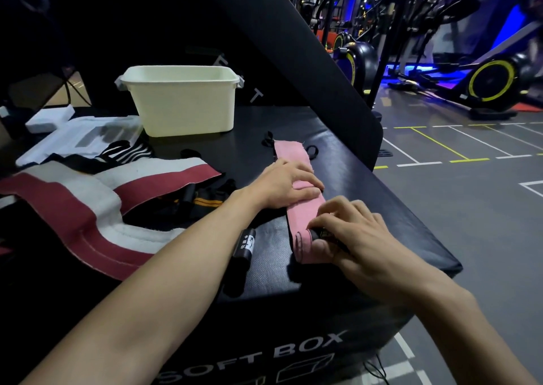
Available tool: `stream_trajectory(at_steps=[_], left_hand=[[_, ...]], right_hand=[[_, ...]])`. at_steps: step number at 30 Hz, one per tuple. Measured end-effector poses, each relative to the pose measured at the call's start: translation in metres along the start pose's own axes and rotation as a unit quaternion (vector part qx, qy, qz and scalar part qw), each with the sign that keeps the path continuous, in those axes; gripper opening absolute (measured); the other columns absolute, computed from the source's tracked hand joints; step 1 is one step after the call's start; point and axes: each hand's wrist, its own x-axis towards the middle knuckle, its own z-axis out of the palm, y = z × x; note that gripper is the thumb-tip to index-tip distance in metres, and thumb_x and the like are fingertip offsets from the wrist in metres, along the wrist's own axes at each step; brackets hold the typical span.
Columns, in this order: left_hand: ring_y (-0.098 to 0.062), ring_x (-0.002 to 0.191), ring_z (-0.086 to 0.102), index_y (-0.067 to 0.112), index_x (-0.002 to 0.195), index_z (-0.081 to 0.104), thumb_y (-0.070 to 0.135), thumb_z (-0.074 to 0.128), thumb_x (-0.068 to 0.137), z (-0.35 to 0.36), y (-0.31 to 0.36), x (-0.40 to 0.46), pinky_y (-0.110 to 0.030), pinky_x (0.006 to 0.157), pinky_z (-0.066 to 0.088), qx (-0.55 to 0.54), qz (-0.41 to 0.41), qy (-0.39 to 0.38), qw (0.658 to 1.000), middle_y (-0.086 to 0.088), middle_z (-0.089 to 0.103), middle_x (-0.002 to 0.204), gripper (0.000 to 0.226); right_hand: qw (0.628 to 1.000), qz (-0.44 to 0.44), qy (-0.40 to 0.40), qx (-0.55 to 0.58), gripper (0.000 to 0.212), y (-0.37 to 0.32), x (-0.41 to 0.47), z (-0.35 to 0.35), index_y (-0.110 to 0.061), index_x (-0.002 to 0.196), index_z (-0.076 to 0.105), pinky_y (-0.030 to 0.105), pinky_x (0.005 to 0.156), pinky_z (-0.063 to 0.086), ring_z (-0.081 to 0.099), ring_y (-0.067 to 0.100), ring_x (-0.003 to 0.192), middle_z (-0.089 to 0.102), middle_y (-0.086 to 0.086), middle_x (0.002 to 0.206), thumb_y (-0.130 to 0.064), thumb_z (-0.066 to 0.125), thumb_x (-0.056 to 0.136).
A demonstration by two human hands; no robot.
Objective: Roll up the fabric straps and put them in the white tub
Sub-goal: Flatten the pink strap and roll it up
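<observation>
Pink strap (296, 190) lies stretched along the right side of the black soft box, my counter (273, 255) here, running from near the white tub (182, 102) toward me. My left hand (282, 185) lies flat across its middle, fingers straight and together, pressing it down. My right hand (349, 232) is at the near end, fingers curled and thumb underneath, pinching the first turn of the roll where a dark patch shows on the strap. The tub stands upright at the far side of the counter, well apart from both hands; I cannot tell what is in it. A red and white strap (97, 205) sprawls to my left, with darker straps (205, 199) bunched beside my left forearm and a black rolled piece (245, 243) just under it
</observation>
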Motion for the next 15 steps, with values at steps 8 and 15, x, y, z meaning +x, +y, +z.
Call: stream_trajectory(at_steps=[8,15], left_hand=[[-0.009,0.124,0.036,0.049,0.117,0.072,0.058,0.067,0.091,-0.002,0.002,-0.003,-0.041,0.116,0.032,0.001,-0.024,0.021,0.999,0.021,0.055,0.134,0.029],[-0.014,0.131,0.038,0.047,0.118,0.071,0.056,0.066,0.092,-0.003,0.006,-0.004,-0.044,0.117,0.032,0.010,-0.034,0.026,0.999,0.019,0.056,0.136,0.028]], right_hand=[[0.998,0.058,0.032,-0.014,0.042,-0.005,0.019,0.009,-0.038,0.133,0.047,0.040,0.094,0.032,0.052,0.008,0.094,0.062,-0.014,0.101,-0.043,0.023,0.099],[0.985,0.127,0.095,-0.073,0.031,-0.008,0.031,0.021,-0.028,0.100,0.055,0.042,0.097,0.026,0.046,0.017,0.106,0.052,-0.010,0.109,-0.043,0.029,0.103]])
